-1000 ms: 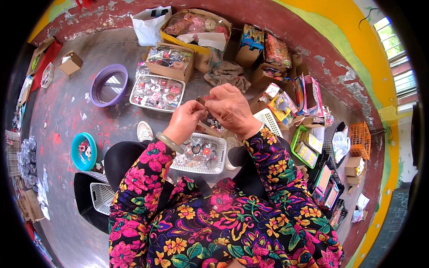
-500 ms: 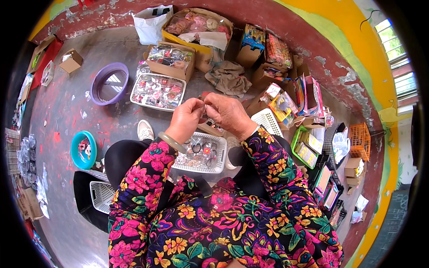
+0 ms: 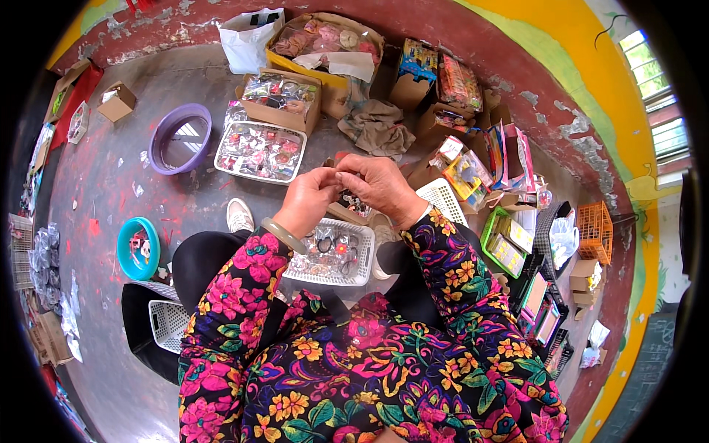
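Fingers (image 3: 322,176) of the left hand (image 3: 303,203) and the right hand (image 3: 382,190) are drawn together, their tips meeting; whether they clamp something small, I cannot tell. Just below and beyond them sits a small carton (image 3: 347,213), partly covered by the hands, with dark trinkets inside. On its near side is a white basket (image 3: 367,255) holding clear bags (image 3: 323,251). A pale bracelet (image 3: 284,235) circles the left wrist. Farther off, slightly left, stands a white tray (image 3: 255,177) of packets, many pink, with a cardboard box (image 3: 301,122) behind it. Right of that box lies a crumpled cloth (image 3: 378,127). Left are a purple basin (image 3: 157,151) and, nearer, a teal basin (image 3: 125,251). Right are a green basket (image 3: 509,272) and, farther right, an orange crate (image 3: 594,232).
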The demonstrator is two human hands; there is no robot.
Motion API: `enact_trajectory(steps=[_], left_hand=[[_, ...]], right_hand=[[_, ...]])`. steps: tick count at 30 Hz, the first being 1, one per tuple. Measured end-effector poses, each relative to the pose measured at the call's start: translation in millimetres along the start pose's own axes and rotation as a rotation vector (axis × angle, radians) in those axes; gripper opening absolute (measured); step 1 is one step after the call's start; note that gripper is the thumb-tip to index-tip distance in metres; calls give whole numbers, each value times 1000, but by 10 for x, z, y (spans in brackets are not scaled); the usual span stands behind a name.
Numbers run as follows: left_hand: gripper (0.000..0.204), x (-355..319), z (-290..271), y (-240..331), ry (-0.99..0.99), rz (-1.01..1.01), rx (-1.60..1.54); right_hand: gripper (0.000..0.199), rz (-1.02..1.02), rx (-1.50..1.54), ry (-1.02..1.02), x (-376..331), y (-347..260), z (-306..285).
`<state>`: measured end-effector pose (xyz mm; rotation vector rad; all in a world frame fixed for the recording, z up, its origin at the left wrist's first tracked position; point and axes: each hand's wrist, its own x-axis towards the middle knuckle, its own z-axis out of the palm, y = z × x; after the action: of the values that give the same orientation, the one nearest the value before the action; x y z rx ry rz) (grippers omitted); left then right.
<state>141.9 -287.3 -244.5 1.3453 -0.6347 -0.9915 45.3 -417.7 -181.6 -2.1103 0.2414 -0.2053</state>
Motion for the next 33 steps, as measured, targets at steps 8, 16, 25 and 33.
enact_trajectory(steps=[8, 16, 25, 33], left_hand=[[22, -46, 47, 90, 11, 38, -39], [22, -41, 24, 88, -15, 52, -108], [34, -39, -33, 93, -60, -49, -116], [35, -65, -67, 165, -157, -65, -234]], right_hand=[[17, -105, -131, -43, 10, 98, -37], [19, -17, -159, -85, -11, 32, -36], [20, -49, -325, -185, -11, -53, -127], [21, -56, -278, -157, -44, -99, -113]])
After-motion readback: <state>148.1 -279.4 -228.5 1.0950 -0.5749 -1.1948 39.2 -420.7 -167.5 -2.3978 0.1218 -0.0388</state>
